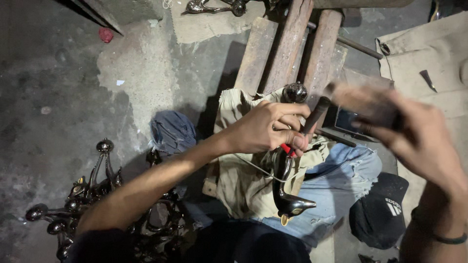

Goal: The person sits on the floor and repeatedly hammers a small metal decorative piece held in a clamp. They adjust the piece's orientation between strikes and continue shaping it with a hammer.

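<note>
A person's left hand (pixel 267 127) has its grip closed on a dark punch (pixel 316 116) and a bird-shaped metal casting (pixel 287 187) over a cloth-covered lap. The casting's long axis runs down toward the wearer, beak pointing right. The blurred right hand (pixel 419 139) grips a block-like tool (pixel 363 104) above. More castings (pixel 92 195) crowd the floor (pixel 58 97) at left.

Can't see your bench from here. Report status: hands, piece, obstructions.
Left hand grips a dark rod against the shiny metal bird piece. Right hand raised, blurred, holding a block. Pile of similar pieces lies left, apart.
</note>
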`<act>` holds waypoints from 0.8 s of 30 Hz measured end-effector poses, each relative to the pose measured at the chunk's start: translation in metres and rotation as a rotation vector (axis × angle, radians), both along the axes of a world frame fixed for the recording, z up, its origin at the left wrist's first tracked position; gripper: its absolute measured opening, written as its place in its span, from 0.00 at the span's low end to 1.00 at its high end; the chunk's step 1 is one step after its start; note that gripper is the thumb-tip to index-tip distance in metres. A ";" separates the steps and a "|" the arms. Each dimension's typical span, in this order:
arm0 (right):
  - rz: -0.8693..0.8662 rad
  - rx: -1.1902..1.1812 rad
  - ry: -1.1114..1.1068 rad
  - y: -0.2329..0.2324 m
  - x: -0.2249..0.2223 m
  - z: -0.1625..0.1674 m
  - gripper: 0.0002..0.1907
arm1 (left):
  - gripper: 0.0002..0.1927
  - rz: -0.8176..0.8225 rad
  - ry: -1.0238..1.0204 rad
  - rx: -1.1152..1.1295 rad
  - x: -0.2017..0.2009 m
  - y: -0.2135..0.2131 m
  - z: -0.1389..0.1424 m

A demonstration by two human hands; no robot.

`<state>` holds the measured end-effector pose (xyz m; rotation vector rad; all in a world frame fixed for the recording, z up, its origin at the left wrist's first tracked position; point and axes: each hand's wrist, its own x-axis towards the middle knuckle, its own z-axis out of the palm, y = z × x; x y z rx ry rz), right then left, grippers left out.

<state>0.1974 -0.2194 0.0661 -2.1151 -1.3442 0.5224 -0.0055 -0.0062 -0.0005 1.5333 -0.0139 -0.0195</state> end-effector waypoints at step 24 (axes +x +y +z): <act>0.329 -0.452 -0.301 0.072 0.023 0.029 0.36 | 0.19 0.355 0.116 -0.040 -0.037 -0.036 0.022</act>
